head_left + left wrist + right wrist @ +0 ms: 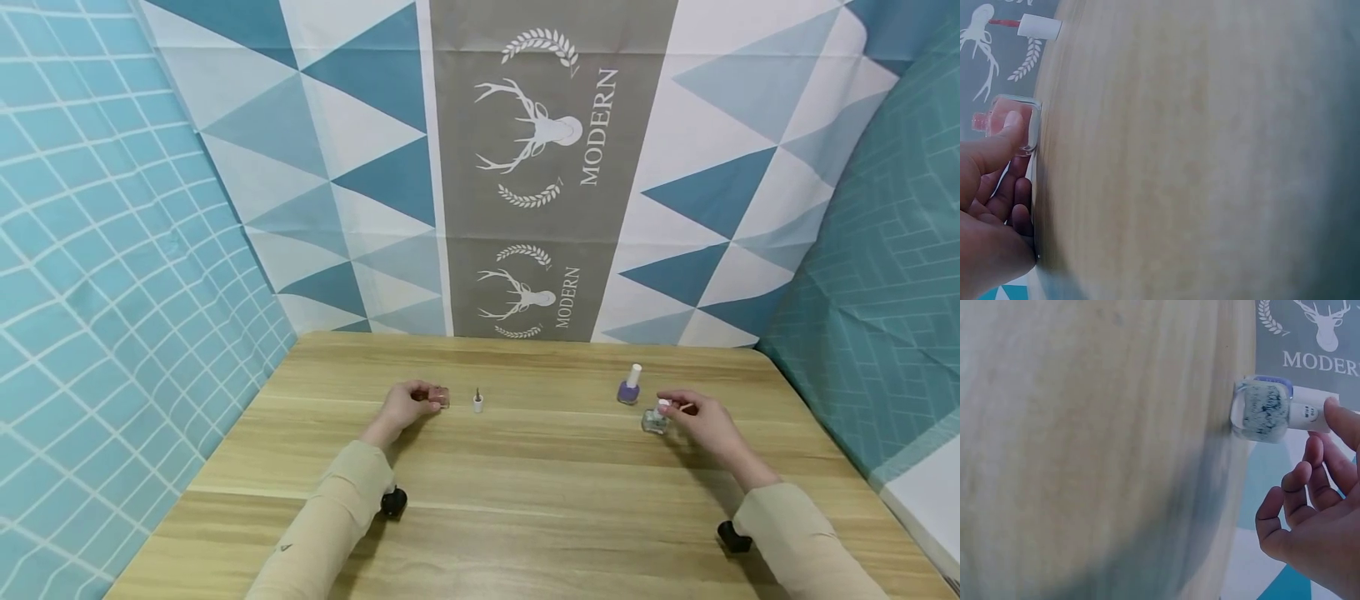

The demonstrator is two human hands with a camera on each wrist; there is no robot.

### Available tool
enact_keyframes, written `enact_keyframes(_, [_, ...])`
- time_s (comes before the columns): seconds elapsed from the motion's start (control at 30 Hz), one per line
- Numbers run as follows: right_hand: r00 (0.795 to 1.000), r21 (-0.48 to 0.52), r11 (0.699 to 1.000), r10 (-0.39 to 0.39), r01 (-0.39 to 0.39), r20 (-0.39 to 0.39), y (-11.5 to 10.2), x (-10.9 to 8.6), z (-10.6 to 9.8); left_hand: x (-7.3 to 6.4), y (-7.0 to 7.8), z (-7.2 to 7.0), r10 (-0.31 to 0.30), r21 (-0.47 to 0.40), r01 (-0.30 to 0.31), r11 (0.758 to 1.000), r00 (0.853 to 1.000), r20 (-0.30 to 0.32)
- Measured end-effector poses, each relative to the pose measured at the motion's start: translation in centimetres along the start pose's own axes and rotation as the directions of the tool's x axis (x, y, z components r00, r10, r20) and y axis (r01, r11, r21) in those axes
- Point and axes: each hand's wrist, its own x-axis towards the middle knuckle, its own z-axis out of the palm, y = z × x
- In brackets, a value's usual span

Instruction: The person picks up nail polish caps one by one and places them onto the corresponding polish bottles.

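My left hand (405, 406) holds an uncapped bottle of pink nail polish (441, 397) low at the table; in the left wrist view the thumb lies across the glass and the bare threaded neck (980, 121) shows. Just right of it, a white brush cap (477, 403) stands with its brush pointing up, the bristles tinted pink in the left wrist view. Across the table, my right hand (701, 421) pinches the white cap (1304, 417) of a speckled nail polish bottle (1264, 412) between thumb and index finger. That cap is on its bottle, and the other fingers are loosely bent.
A purple nail polish bottle (628, 392) with a white cap stands just behind the speckled one. The wooden table (525, 508) ends against a patterned cloth (517, 208) at the back. Tiled-print cloths hang at the left and right.
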Motion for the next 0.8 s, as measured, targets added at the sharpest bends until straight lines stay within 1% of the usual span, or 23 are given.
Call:
enact_keyframes(0.1, [1.0, -0.004, 1.0, -0.012, 0.012, 0.001, -0.6, -0.1, -0.4, 0.1, 0.0, 0.1, -0.003, 0.004, 0.003, 1.0, 1.0, -0.009])
enact_keyframes(0.27, [0.996, -0.024, 0.997, -0.072, 0.071, -0.05, -2.1, -0.2, -0.7, 0.0, 0.2, 0.1, -0.022, 0.008, 0.022, 1.0, 1.0, -0.014])
enact_keyframes(0.33, [0.994, -0.034, 0.995, -0.092, 0.09, -0.058, -2.8, -0.1, -0.8, 0.0, 0.2, 0.2, -0.027, 0.011, 0.027, 1.0, 1.0, -0.014])
enact_keyframes(0.43, [0.993, -0.031, 0.994, -0.102, 0.1, -0.059, -3.9, 0.0, -0.9, 0.0, 0.3, 0.2, -0.028, 0.017, 0.029, 0.999, 1.0, -0.014])
enact_keyframes(0.63, [0.987, 0.004, 0.989, -0.149, 0.149, -0.055, -6.1, 0.8, -0.2, -0.2, 0.2, 0.1, -0.026, 0.016, 0.027, 1.0, 0.999, -0.021])
enact_keyframes(0.8, [0.985, 0.038, 0.985, -0.165, 0.167, -0.048, -7.2, 1.6, 0.9, -0.2, 0.2, 0.2, -0.02, 0.034, 0.021, 0.999, 1.0, -0.022])
